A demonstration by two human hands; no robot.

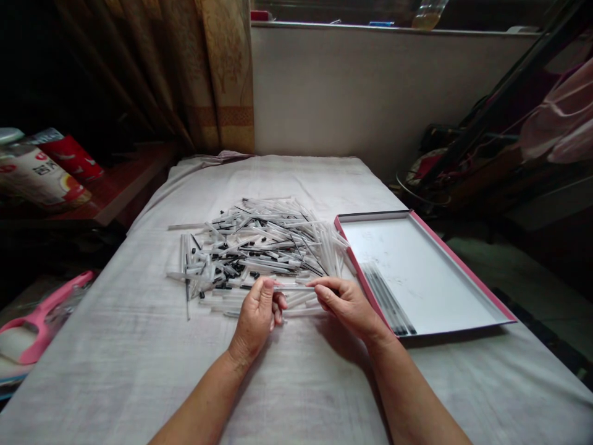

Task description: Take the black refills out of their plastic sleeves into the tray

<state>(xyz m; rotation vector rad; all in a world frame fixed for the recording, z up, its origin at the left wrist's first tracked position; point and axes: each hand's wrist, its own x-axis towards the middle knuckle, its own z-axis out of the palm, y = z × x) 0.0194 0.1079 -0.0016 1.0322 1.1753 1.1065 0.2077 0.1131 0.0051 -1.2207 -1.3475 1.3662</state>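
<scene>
Between my two hands a clear pen barrel [294, 288] lies level, just in front of a heap of pen parts. My left hand [260, 312] pinches one end between thumb and forefinger, its other fingers curled. Thumb and forefinger of my right hand [345, 304] close on the opposite end, where a small dark piece shows. The heap [264, 241] mixes clear barrels, thin dark refills and small black caps or plugs. To the right, a shallow pink-edged box lid [445, 272] holds a row of pens [389, 303] with dark ends along its left side.
A whitish cloth [152, 371] covers the table. Pink-handled scissors or a tape dispenser [41, 315] lies at the left edge. Jars and a red packet [74, 157] stand on a wooden cabinet. A curtain [227, 74] and a pale wall [324, 93] are behind.
</scene>
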